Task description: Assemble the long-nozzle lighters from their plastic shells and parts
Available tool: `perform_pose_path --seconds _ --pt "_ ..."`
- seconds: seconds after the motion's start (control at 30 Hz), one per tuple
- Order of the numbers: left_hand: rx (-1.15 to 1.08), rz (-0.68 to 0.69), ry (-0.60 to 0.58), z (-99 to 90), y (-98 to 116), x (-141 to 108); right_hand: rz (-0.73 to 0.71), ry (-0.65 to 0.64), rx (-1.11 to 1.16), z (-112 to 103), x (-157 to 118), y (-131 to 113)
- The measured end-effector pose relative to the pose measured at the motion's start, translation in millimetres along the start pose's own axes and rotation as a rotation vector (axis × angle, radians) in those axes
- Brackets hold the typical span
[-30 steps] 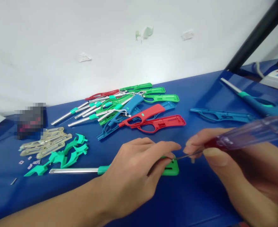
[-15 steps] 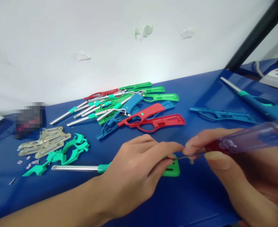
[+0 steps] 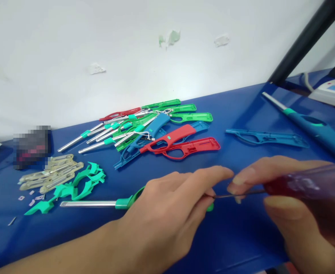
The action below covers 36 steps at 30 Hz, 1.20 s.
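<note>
My left hand (image 3: 170,209) is closed over a green long-nosed lighter (image 3: 121,204), hiding most of its body. The silver tube of the lighter points left, and a bit of its green end shows past my fingers. In my right hand (image 3: 295,224) is a screwdriver (image 3: 301,184) with a see-through purple and red handle. Its thin shaft runs left to the lighter's end, where my left fingers cover the tip. My right index finger rests along the shaft.
Behind my hands lies a pile of red, green and blue lighter shells (image 3: 184,146) with silver tubes. Green plastic triggers (image 3: 84,182) and clear fuel tanks (image 3: 53,175) lie at left. A blue half shell (image 3: 270,139) and a blue lighter (image 3: 315,127) are at right.
My left hand has slid slightly right over the lighter's end and now covers more of it. My right hand and the screwdriver have shifted right and a little down.
</note>
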<state>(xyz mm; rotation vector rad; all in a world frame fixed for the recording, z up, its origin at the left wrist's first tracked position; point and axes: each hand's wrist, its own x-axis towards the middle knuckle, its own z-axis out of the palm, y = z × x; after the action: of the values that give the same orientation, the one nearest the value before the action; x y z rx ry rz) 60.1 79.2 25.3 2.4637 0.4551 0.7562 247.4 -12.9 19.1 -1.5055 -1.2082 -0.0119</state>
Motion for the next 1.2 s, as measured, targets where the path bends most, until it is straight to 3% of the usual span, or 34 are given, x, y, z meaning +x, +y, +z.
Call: perform_pose_path --seconds 0.03,0.13,0.27,0.47,0.73,1.0,1.2 --pt "-0.008 -0.008 0.007 0.5 1.1 0.4 0.081 0.062 -0.005 2.9 -3.2 -3.9" --pt "-0.033 -0.034 0.006 1.0 2.8 1.4 0.144 0.075 0.062 10.3 -12.4 -10.9" --pt "-0.037 -0.068 0.039 2.0 -0.4 1.9 0.055 0.035 0.057 9.0 -11.4 -4.7" --pt "-0.034 -0.121 0.052 4.1 -7.8 2.8 -0.177 -0.137 0.069 3.7 9.4 -2.8" --pt "-0.06 -0.118 0.037 2.7 -6.0 5.1 -0.128 -0.134 0.092 5.9 6.8 -2.8" --pt "-0.068 -0.132 -0.01 3.0 -8.4 4.2 -0.217 -0.194 0.139 2.3 13.7 -7.1" --pt "-0.077 -0.119 -0.043 1.9 -6.4 2.1 -0.17 -0.251 0.186 4.6 6.0 -0.5"
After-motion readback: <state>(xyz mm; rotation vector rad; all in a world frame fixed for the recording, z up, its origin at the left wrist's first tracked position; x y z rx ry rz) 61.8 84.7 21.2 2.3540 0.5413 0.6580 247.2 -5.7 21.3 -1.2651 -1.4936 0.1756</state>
